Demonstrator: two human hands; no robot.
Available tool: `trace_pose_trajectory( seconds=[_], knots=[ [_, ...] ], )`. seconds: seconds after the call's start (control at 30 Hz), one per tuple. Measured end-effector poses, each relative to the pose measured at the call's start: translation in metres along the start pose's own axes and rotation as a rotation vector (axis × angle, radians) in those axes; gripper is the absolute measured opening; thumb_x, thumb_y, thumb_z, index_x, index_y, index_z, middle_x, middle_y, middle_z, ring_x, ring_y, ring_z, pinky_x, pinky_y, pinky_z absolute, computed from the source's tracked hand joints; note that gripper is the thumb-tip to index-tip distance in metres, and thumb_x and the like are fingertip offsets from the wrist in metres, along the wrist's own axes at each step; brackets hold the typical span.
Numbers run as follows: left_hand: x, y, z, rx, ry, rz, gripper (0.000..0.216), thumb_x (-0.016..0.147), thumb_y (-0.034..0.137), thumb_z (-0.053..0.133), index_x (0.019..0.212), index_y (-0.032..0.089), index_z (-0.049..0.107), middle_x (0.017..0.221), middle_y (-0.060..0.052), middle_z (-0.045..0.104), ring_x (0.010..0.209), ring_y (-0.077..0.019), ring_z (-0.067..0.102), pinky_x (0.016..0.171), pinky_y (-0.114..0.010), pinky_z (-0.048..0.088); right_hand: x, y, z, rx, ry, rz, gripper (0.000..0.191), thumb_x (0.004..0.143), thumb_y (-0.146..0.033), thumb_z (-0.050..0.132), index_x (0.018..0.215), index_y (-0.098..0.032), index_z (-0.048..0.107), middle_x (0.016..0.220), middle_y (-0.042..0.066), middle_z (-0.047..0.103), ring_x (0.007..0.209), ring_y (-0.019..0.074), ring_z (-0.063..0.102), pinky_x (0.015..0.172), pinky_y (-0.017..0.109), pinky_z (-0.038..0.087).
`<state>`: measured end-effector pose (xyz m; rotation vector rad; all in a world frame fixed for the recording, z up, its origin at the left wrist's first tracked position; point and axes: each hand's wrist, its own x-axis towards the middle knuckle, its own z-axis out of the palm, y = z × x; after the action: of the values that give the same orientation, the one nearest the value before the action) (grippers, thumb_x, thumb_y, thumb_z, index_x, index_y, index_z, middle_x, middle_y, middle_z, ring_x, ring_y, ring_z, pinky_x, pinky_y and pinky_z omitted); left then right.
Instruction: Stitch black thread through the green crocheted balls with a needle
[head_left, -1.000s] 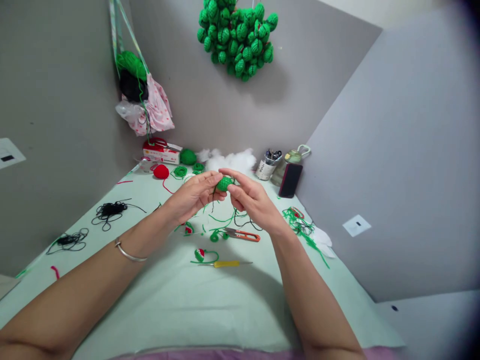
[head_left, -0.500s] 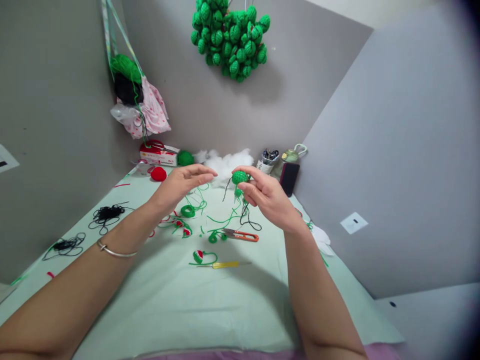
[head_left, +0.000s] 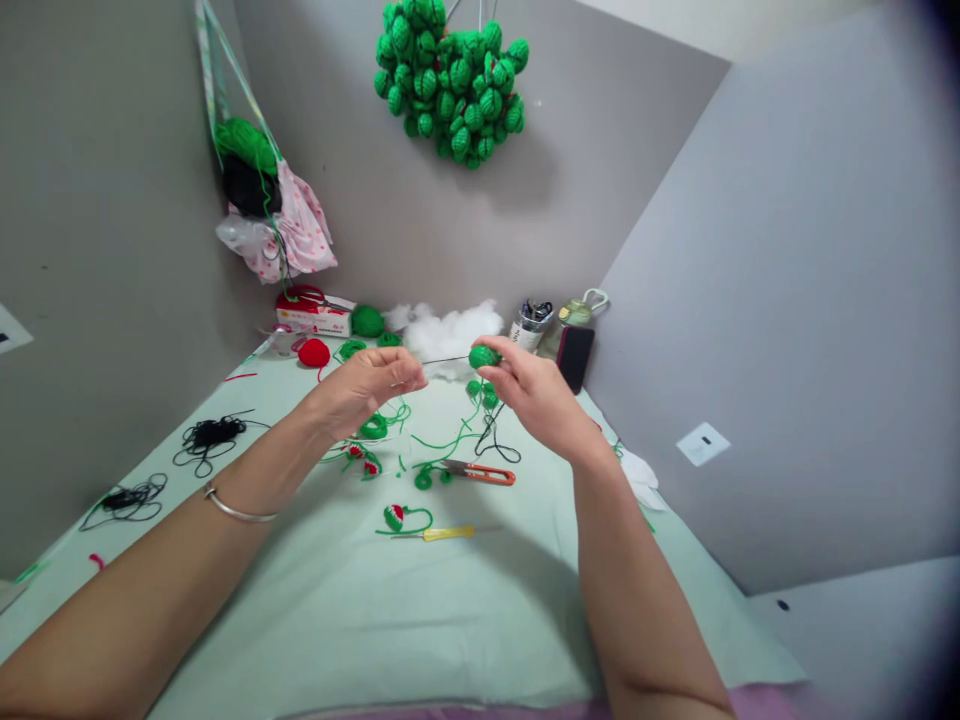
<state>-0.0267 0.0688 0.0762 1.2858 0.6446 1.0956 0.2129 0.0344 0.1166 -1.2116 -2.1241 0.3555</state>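
Observation:
My right hand (head_left: 534, 396) pinches a small green crocheted ball (head_left: 482, 356) at its fingertips, held above the table. My left hand (head_left: 365, 386) is closed in a pinch on a thin dark thread (head_left: 446, 360) that runs taut from its fingers to the ball. Green yarn tails hang below the ball. Under my hands on the pale green tablecloth (head_left: 360, 610) lie orange thread snips (head_left: 480, 472), a yellow-handled crochet hook (head_left: 442, 533) and a small red-and-green crocheted piece (head_left: 394, 516).
A cluster of green crocheted balls (head_left: 448, 82) hangs on the back wall. White stuffing (head_left: 450, 328), a red box (head_left: 313, 314), a red yarn ball (head_left: 313, 352), a pen cup (head_left: 528, 330) and a dark phone (head_left: 574, 358) stand at the back. Black thread tangles (head_left: 204, 436) lie left.
My hands came apart; the right hand carried the green ball to the right. The left hand, open half a second ago, has closed on the thread and pulled it taut leftward.

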Motion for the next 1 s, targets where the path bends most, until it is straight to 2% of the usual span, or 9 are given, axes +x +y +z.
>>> trace_pose_trajectory(
  seconds=[0.1, 0.17, 0.27, 0.37, 0.43, 0.5, 0.63, 0.8, 1.0],
  knots=[
    [-0.002, 0.002, 0.005, -0.22, 0.002, -0.014, 0.023, 0.071, 0.038, 0.087, 0.068, 0.02, 0.073, 0.069, 0.002, 0.058, 0.067, -0.0108, 0.054, 0.101, -0.04, 0.052, -0.001, -0.007, 0.01, -0.144, -0.098, -0.051, 0.027, 0.101, -0.027, 0.047, 0.126, -0.023, 0.057, 0.069, -0.004, 0.049, 0.058, 0.01, 0.035, 0.06, 0.025, 0.033],
    [-0.004, 0.002, 0.009, -0.214, 0.042, 0.009, 0.018, 0.073, 0.037, 0.086, 0.08, 0.022, 0.078, 0.077, 0.001, 0.064, 0.072, -0.0119, 0.058, 0.099, -0.039, 0.053, -0.003, -0.013, 0.018, -0.228, -0.149, -0.106, 0.027, 0.102, -0.027, 0.046, 0.127, -0.024, 0.055, 0.065, -0.006, 0.045, 0.056, 0.0101, 0.032, 0.058, 0.025, 0.03],
    [-0.007, -0.001, 0.013, 0.098, 0.165, 0.172, 0.019, 0.083, 0.04, 0.078, 0.094, 0.025, 0.081, 0.091, -0.003, 0.07, 0.085, -0.0168, 0.062, 0.095, -0.037, 0.052, -0.007, -0.021, 0.024, -0.299, -0.188, -0.173, 0.026, 0.104, -0.028, 0.045, 0.128, -0.024, 0.053, 0.059, -0.008, 0.034, 0.054, 0.0109, 0.026, 0.056, 0.024, 0.026],
    [-0.005, -0.007, 0.01, 0.564, 0.27, 0.497, 0.019, 0.091, 0.037, 0.068, 0.098, 0.025, 0.081, 0.097, -0.006, 0.071, 0.092, -0.0201, 0.062, 0.089, -0.036, 0.05, -0.01, -0.027, 0.02, -0.301, -0.166, -0.194, 0.026, 0.104, -0.029, 0.043, 0.128, -0.024, 0.053, 0.061, -0.008, 0.035, 0.055, 0.0109, 0.027, 0.057, 0.023, 0.029],
    [-0.002, -0.01, 0.006, 0.8, 0.245, 0.686, 0.018, 0.093, 0.032, 0.065, 0.097, 0.023, 0.08, 0.091, -0.006, 0.07, 0.087, -0.0207, 0.061, 0.083, -0.036, 0.048, -0.012, -0.028, 0.014, -0.304, -0.126, -0.189, 0.027, 0.105, -0.03, 0.043, 0.129, -0.024, 0.053, 0.064, -0.007, 0.039, 0.056, 0.0109, 0.028, 0.058, 0.023, 0.03],
    [0.0, -0.012, 0.002, 0.941, 0.194, 0.774, 0.016, 0.093, 0.028, 0.065, 0.093, 0.023, 0.08, 0.083, -0.005, 0.068, 0.082, -0.0205, 0.059, 0.08, -0.037, 0.046, -0.013, -0.028, 0.007, -0.3, -0.102, -0.171, 0.027, 0.104, -0.031, 0.043, 0.129, -0.024, 0.053, 0.068, -0.005, 0.044, 0.058, 0.0107, 0.03, 0.058, 0.023, 0.032],
    [-0.001, -0.01, 0.003, 0.919, 0.182, 0.675, 0.01, 0.089, 0.027, 0.071, 0.084, 0.024, 0.078, 0.083, -0.003, 0.064, 0.083, -0.0201, 0.058, 0.082, -0.038, 0.044, -0.013, -0.025, -0.002, -0.253, -0.113, -0.108, 0.025, 0.104, -0.03, 0.042, 0.125, -0.024, 0.054, 0.075, -0.002, 0.052, 0.059, 0.0104, 0.034, 0.059, 0.022, 0.034],
    [-0.008, -0.003, 0.012, 0.757, 0.23, 0.513, 0.009, 0.08, 0.03, 0.078, 0.075, 0.023, 0.074, 0.088, -0.002, 0.058, 0.091, -0.0206, 0.058, 0.088, -0.039, 0.044, -0.013, -0.026, -0.006, -0.215, -0.127, -0.073, 0.025, 0.104, -0.031, 0.043, 0.124, -0.025, 0.055, 0.073, -0.002, 0.051, 0.058, 0.0107, 0.034, 0.057, 0.023, 0.032],
    [-0.012, 0.007, 0.015, 0.524, 0.177, 0.324, 0.024, 0.073, 0.028, 0.083, 0.068, 0.02, 0.061, 0.099, -0.003, 0.069, 0.101, -0.0213, 0.062, 0.092, -0.037, 0.046, -0.013, -0.024, -0.005, -0.207, -0.151, -0.092, 0.027, 0.103, -0.033, 0.043, 0.124, -0.024, 0.058, 0.07, -0.003, 0.05, 0.057, 0.0112, 0.034, 0.058, 0.024, 0.033]
  ],
)
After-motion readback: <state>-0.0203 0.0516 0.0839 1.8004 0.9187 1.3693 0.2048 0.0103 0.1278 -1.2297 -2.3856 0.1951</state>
